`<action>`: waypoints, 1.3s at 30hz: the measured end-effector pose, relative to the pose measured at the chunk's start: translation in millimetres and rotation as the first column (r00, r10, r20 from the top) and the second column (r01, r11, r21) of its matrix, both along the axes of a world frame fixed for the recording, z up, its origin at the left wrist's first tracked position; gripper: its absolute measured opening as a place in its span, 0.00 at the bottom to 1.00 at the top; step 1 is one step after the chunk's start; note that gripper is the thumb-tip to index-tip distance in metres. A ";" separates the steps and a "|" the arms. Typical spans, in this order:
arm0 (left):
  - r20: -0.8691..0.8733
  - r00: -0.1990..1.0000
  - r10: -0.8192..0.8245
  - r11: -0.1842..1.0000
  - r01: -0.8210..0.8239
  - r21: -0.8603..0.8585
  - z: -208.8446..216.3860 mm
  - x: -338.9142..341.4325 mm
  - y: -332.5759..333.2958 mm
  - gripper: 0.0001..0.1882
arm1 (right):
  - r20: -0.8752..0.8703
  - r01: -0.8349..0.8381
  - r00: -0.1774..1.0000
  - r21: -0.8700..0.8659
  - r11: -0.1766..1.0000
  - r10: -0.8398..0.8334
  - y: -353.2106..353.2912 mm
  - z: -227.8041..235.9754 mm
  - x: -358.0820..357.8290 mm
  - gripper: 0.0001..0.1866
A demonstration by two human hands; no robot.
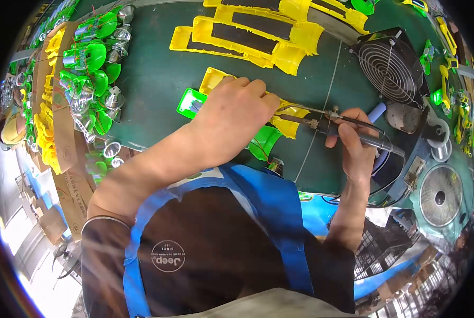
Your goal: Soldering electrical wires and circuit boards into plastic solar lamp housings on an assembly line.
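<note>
My left hand (237,114) is curled over a yellow plastic shell (211,80) and a green plastic housing (189,102), its fingertips hidden beneath it. The housing's far end glows bright. My right hand (356,148) grips a soldering iron (328,127) with a thin metal guide tube along it. The iron's tip points left, over the yellow shell beside my left fingers. Below my left hand a green flared part (266,143) shows, with a thin red wire running to a small lamp reflector (275,166) at the bench edge.
Several yellow shells with dark strips (247,34) lie at the back of the green bench (147,69). Green lamp assemblies with reflectors (91,63) crowd the left, beside a cardboard box (67,132). A black fan with a wire guard (388,69) and a solder spool (438,132) stand right.
</note>
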State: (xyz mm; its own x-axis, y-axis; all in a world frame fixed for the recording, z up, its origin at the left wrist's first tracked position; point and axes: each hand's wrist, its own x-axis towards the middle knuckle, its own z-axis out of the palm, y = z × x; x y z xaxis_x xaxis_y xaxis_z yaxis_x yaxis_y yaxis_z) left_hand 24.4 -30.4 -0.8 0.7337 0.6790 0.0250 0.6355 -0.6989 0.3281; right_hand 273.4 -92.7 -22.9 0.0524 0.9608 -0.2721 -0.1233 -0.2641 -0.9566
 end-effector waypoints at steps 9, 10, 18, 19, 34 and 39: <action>-0.103 0.994 -0.041 0.998 0.036 -0.044 6.3 7.3 7.9 0.05 | 0.011 -0.029 1.000 -0.030 0.999 0.029 2.1 1.4 -4.6 0.08; -0.131 0.990 -0.056 0.998 0.050 -0.048 7.5 8.1 8.8 0.05 | 0.031 -0.018 0.999 -0.048 0.999 0.020 1.7 2.7 -5.7 0.08; -0.166 0.983 -0.079 0.992 0.061 -0.110 15.7 12.9 10.9 0.08 | -0.008 -0.012 1.000 -0.072 0.997 0.011 0.6 9.3 -9.5 0.08; -0.170 0.982 -0.081 0.992 0.063 -0.109 15.9 14.5 11.7 0.08 | 0.004 0.008 1.000 -0.068 0.998 -0.008 -0.7 7.5 -9.7 0.08; -0.244 0.968 -0.061 0.998 0.052 -0.046 13.5 16.7 9.4 0.05 | -0.035 0.337 0.937 0.347 0.875 -0.347 -28.6 -23.1 -25.7 0.19; -0.149 0.988 -0.037 0.996 0.047 0.069 10.9 17.2 7.7 0.03 | 0.109 0.138 0.957 0.642 0.754 -0.268 -24.0 -32.7 -59.3 0.21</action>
State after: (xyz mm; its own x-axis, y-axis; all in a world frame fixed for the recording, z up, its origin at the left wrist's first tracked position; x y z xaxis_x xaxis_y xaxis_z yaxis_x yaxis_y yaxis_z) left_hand 41.7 -22.7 10.1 0.7609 0.6477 -0.0375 0.6427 -0.7446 0.1803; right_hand 214.1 -116.6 -55.7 0.2524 0.8735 0.4164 0.0887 0.4076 -0.9088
